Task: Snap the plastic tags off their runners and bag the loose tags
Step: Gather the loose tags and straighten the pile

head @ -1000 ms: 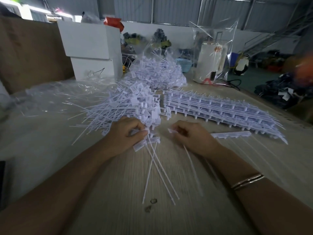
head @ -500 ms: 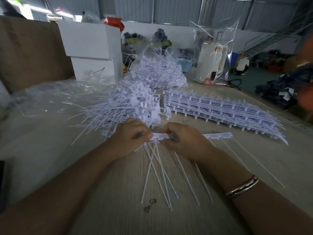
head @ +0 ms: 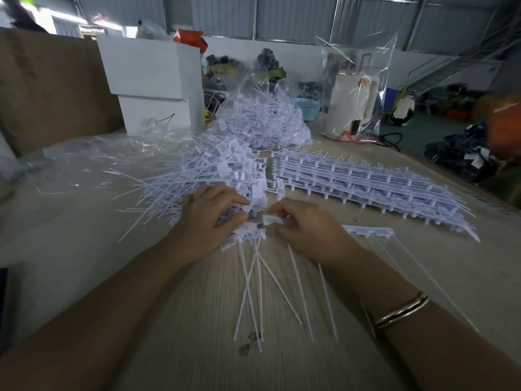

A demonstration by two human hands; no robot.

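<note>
- Left hand (head: 210,218): positioned at the near edge of the loose tag pile (head: 214,170), fingers curled around a small bundle of detached tags (head: 245,235). The heads of these tags sit under the fingertips; their long thin tails fan toward the near edge of the wooden table (head: 183,334).
- Right hand (head: 306,230): just right of the left hand, thumb and fingers pinching the white head of a tag on the runner strip (head: 369,230). The two hands are almost touching at the fingertips.
- Runner strip: lies flat on the table, extends to the right from under the right hand. Several tags are attached to it, with tails pointing toward the near side.
- Loose tag pile: occupies the table centre-left, directly beyond the left hand.
- Stacked runners (head: 366,187): unprocessed strips laid in a flat stack to the right of the pile, beyond the right hand.
- Filled clear bag (head: 265,119): holds loose tags, positioned at the far side of the table behind the pile.
- Bracelet (head: 400,313): worn on the right wrist.
- White boxes (head: 152,80): stacked at the far left of the table.
</note>
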